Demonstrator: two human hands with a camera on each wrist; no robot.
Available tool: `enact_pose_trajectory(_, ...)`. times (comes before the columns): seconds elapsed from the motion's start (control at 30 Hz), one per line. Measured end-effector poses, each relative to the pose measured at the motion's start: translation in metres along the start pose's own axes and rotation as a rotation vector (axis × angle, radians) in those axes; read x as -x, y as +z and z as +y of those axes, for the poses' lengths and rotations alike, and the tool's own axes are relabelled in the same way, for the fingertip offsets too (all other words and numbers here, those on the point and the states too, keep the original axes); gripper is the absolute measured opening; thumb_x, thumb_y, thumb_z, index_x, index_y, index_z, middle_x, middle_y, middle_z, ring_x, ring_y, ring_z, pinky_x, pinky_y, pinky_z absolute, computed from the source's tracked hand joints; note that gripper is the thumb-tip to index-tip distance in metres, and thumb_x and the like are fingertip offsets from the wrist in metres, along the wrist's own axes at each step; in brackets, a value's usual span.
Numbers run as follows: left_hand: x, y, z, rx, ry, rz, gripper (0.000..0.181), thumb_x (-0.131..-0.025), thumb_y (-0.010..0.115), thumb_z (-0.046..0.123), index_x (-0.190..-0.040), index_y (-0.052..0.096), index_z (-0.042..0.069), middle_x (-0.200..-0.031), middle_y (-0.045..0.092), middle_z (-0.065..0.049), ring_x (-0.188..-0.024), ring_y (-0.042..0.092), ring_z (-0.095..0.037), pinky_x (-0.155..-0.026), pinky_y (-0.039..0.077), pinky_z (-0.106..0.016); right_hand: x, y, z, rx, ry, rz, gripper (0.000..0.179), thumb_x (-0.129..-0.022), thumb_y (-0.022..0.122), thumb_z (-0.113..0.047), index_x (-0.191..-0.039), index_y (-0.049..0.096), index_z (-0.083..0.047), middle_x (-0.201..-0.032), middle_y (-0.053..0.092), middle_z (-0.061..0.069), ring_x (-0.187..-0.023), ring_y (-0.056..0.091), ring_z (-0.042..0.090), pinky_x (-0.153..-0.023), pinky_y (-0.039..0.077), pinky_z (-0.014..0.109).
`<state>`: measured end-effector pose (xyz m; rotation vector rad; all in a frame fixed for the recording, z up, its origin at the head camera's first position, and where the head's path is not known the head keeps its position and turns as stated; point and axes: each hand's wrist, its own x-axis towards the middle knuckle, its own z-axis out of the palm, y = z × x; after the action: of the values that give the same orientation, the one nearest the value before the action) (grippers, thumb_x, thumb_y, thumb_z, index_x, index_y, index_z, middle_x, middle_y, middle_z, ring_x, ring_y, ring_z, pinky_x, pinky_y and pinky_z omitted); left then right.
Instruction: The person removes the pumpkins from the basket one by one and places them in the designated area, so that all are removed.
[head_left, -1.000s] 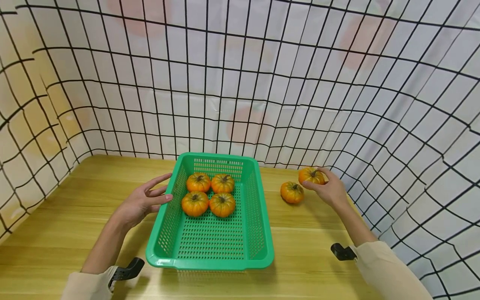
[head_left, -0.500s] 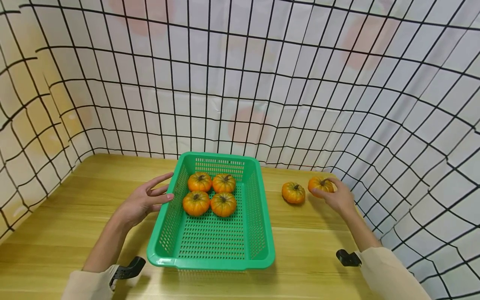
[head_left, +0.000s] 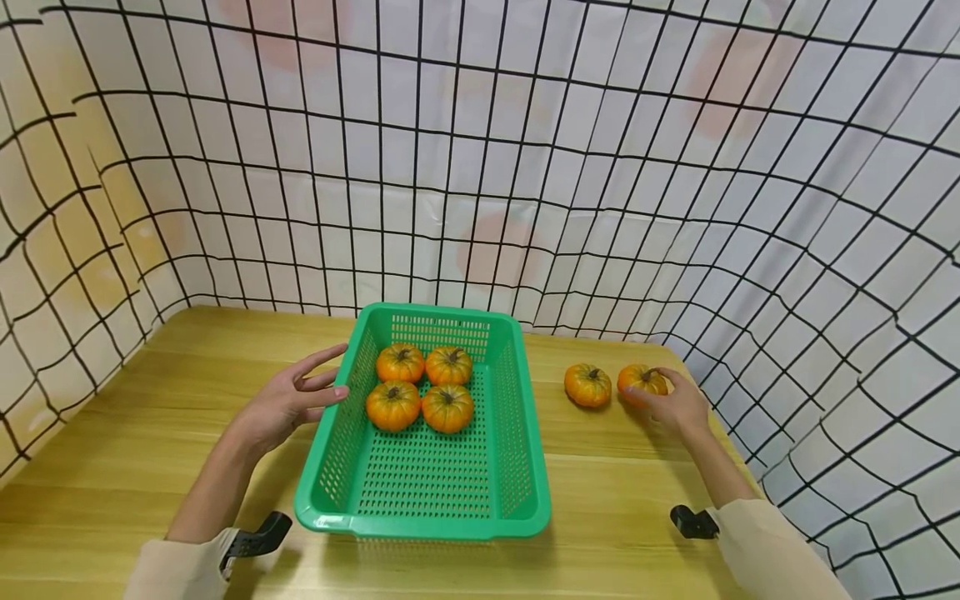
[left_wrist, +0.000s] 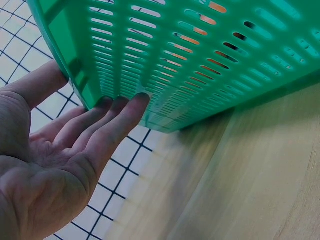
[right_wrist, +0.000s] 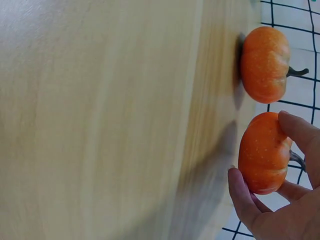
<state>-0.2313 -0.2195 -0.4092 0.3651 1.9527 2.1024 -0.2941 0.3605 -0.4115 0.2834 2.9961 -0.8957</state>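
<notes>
My right hand point(head_left: 678, 404) holds a small orange pumpkin point(head_left: 637, 382) low at the table's far right, thumb and fingertips on its sides. In the right wrist view, this pumpkin point(right_wrist: 263, 152) sits between thumb and fingers, its dark stem turned toward the palm. Another pumpkin point(head_left: 588, 385) lies just left of it. My left hand point(head_left: 281, 404) is at the left side of a green plastic basket point(head_left: 534, 467), thumb on the rim and fingers fairly straight. From the left wrist, those fingers point(left_wrist: 117, 125) reach the basket's slotted outer wall point(left_wrist: 165, 75). Several pumpkins point(head_left: 447, 408) sit together in the basket's back left part.
The wooden table point(head_left: 615, 533) runs up to a white sheet with a black wire grid point(head_left: 465, 167) behind it and on both sides. Black wrist mounts point(head_left: 258, 537) stick out from both sleeves.
My right hand has moved the pumpkin right and toward me, down beside the other loose one, with a small gap between them. The left hand and basket stay nearly still.
</notes>
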Motion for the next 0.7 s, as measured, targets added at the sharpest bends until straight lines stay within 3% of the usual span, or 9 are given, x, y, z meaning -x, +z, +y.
enact_pose_trajectory(0.23,0.0002,0.0002,0.0007,-0.001,-0.003,0.003,0.08,-0.098,0.066,0.006,-0.163,0.02,0.012,-0.16,0.03,-0.031,-0.119,0.067,-0.021,-0.089,0.06,-0.038,-0.0031,0.0052,0.0038,0.007,0.018,-0.007,0.093,-0.091,0.067,-0.058,-0.157,0.031,-0.003,-0.157,0.031,0.035,-0.141,0.029,0.057,-0.113,0.034,0.065)
enact_pose_trajectory(0.47,-0.0002,0.0,0.0004,-0.011,-0.005,0.002,0.08,-0.098,0.066,0.007,-0.163,0.021,0.013,-0.16,0.03,-0.031,-0.121,0.066,-0.02,-0.09,0.06,-0.038,-0.0049,0.0085,0.0061,0.012,0.031,-0.011,0.093,-0.09,0.067,-0.059,-0.156,0.034,-0.003,-0.153,0.036,0.037,-0.133,0.039,0.056,-0.107,0.04,0.063)
enact_pose_trajectory(0.7,-0.0005,-0.0004,-0.0004,-0.003,-0.011,0.003,0.079,-0.098,0.065,0.006,-0.163,0.021,0.014,-0.161,0.029,-0.03,-0.119,0.067,-0.02,-0.089,0.06,-0.038,-0.0045,0.0097,0.0074,0.025,0.028,-0.02,0.093,-0.091,0.066,-0.059,-0.157,0.032,-0.002,-0.154,0.034,0.037,-0.135,0.037,0.057,-0.109,0.037,0.064)
